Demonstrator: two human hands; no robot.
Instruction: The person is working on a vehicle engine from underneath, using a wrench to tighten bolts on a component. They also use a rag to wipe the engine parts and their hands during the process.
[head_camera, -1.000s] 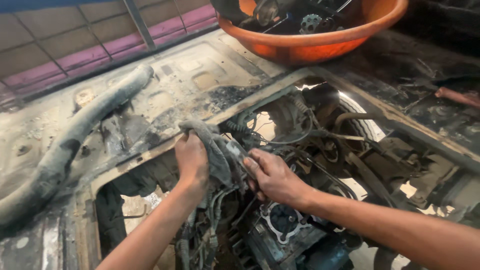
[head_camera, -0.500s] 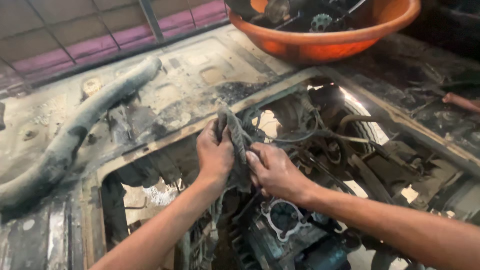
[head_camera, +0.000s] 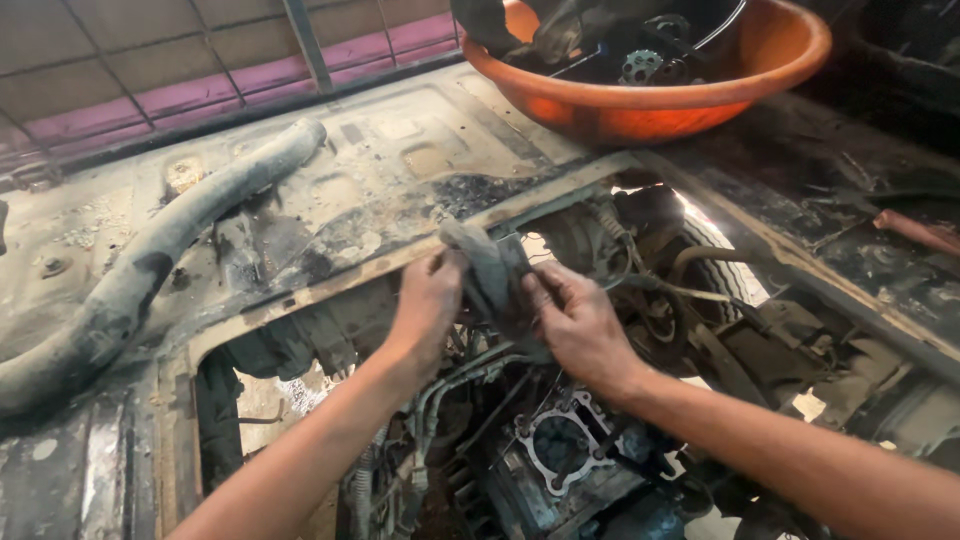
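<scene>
1. Rag (head_camera: 490, 270), grey and grimy, sits bunched between both hands above the open engine bay, near the middle of the view.
2. Left hand (head_camera: 428, 300) grips the rag from its 9 o'clock side, fingers curled tight around the cloth.
3. Right hand (head_camera: 575, 320) holds the rag from its 3 o'clock side, fingers (head_camera: 535, 285) closed on the fabric, thumb pressing into it.
4. Below the hands, at 6 o'clock, lies a bare engine block (head_camera: 560, 445) with a round cylinder bore and gasket face showing.
5. Tangled cables and hoses (head_camera: 650, 280) run at 3 o'clock of the rag.
6. An orange plastic basin (head_camera: 700, 95) holding dark, oily parts rests on the dirty metal floor panel (head_camera: 400, 170) at 1 o'clock.
7. A thick dusty rubber hose (head_camera: 150, 260) lies across the panel at 9 o'clock, well apart from the hands.
</scene>
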